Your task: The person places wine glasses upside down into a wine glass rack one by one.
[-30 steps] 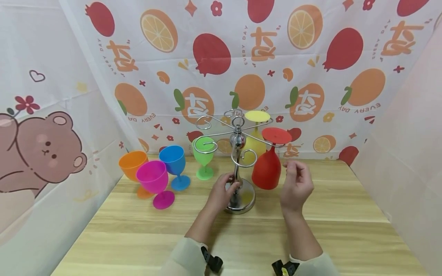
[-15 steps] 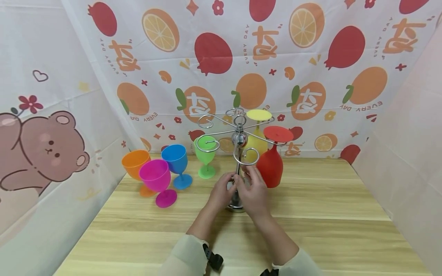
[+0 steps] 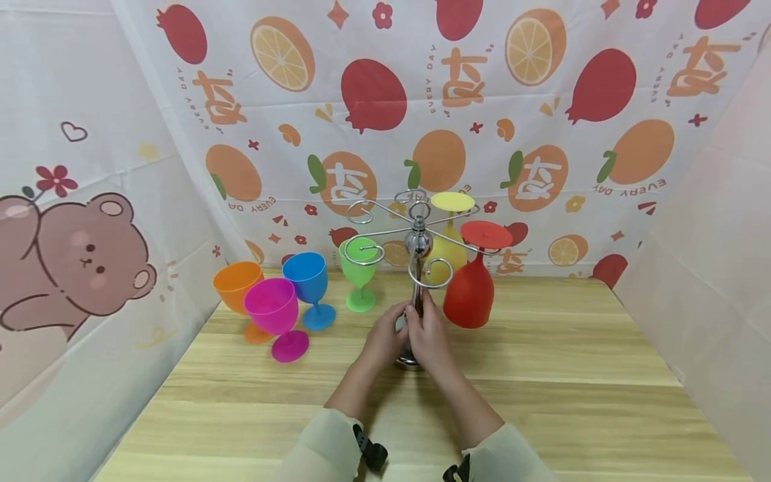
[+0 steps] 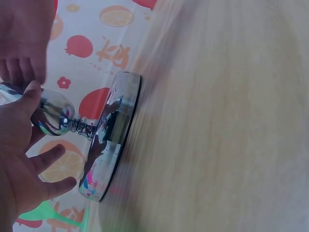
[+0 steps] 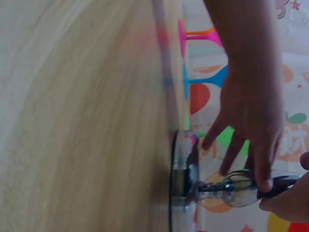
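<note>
A chrome goblet rack (image 3: 418, 242) with curled wire arms stands upright on the wooden table. My left hand (image 3: 384, 336) pinches its post low down, other fingers spread, as the left wrist view shows at the hand (image 4: 21, 154) above the round base (image 4: 110, 140). From the other side my right hand (image 3: 429, 335) holds the post, thumb beside the left thumb; in the right wrist view only part of this hand (image 5: 292, 200) shows. A red goblet (image 3: 470, 294) hangs upside down by its foot at the rack's right. Behind it hangs a yellow goblet (image 3: 448, 254), partly hidden.
Left of the rack, upright goblets stand on the table (image 3: 572, 415): orange (image 3: 237, 284), magenta (image 3: 272, 308), blue (image 3: 306, 278) and, further back, green (image 3: 358, 268). A fruit-print cloth (image 3: 482, 147) rises along the table's back edge, with pale cloths at both sides.
My right hand has moved left from beside the red goblet to the rack's post and now holds it. My left hand has stayed on the post. The goblets hang and stand as before.
</note>
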Action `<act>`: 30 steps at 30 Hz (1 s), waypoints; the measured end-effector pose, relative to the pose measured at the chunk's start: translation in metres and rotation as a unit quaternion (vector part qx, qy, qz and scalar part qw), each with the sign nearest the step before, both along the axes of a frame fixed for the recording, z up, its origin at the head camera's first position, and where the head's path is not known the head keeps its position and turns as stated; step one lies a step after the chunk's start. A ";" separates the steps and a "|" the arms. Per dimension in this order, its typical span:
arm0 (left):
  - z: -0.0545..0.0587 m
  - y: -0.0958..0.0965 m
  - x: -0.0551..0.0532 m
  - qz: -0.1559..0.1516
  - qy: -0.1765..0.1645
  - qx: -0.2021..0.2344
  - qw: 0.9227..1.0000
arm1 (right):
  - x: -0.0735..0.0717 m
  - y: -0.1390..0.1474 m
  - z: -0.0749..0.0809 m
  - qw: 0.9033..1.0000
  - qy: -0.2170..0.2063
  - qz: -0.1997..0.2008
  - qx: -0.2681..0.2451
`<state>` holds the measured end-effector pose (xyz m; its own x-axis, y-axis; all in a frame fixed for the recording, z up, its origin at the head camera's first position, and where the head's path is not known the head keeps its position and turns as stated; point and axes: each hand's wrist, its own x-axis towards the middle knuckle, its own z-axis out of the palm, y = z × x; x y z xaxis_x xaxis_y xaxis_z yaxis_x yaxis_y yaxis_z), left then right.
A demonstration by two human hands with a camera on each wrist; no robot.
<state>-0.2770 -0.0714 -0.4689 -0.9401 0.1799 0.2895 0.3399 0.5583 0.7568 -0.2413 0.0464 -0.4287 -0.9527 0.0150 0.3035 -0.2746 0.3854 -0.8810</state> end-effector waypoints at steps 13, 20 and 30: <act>0.006 -0.001 0.002 -0.013 -0.005 -0.062 0.998 | -0.016 0.008 -0.015 0.999 0.022 0.017 0.033; 0.031 -0.014 0.016 -0.028 0.009 -0.156 0.987 | -0.015 0.009 -0.014 0.999 0.004 0.028 0.044; 0.080 -0.054 0.055 -0.014 0.076 -0.221 0.972 | -0.013 0.010 -0.016 0.998 -0.008 0.012 0.054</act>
